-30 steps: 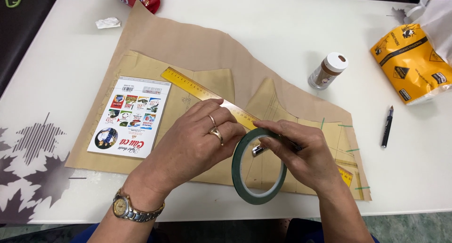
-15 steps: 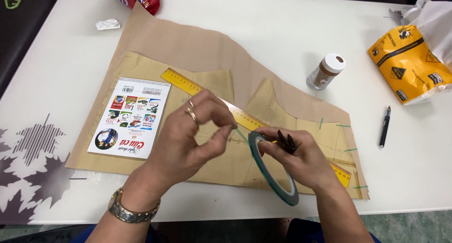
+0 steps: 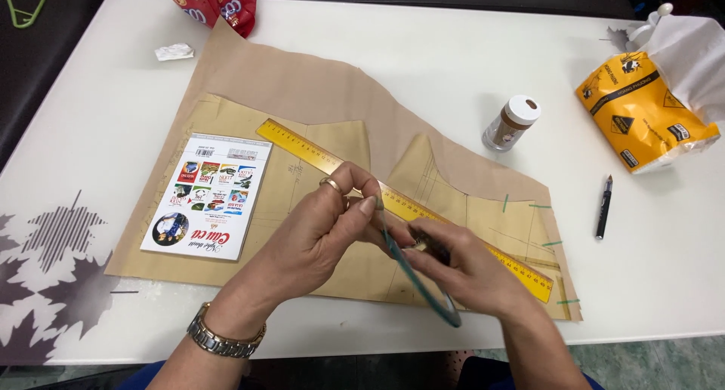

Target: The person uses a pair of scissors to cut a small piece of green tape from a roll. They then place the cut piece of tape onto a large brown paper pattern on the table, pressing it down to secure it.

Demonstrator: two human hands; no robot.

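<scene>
Even, bright overhead light fills the scene, and the white table (image 3: pixel 423 73) reflects it softly without harsh glare, apart from a faint sheen along the yellow ruler (image 3: pixel 317 154). Shadows are pale and short, gathering just under the left hand (image 3: pixel 321 235) and right hand (image 3: pixel 468 273) and beside the small jar (image 3: pixel 511 123). Most of the view is sharp, though the thin green tape roll (image 3: pixel 419 277) and the fingertips show slight motion blur, and the table's edges bow a little toward the corners.

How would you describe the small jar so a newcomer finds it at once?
On the white table, look right of the brown paper, before the yellow bag. The jar stands alone there: small, clear-sided, with a white lid, the only upright container.
</scene>
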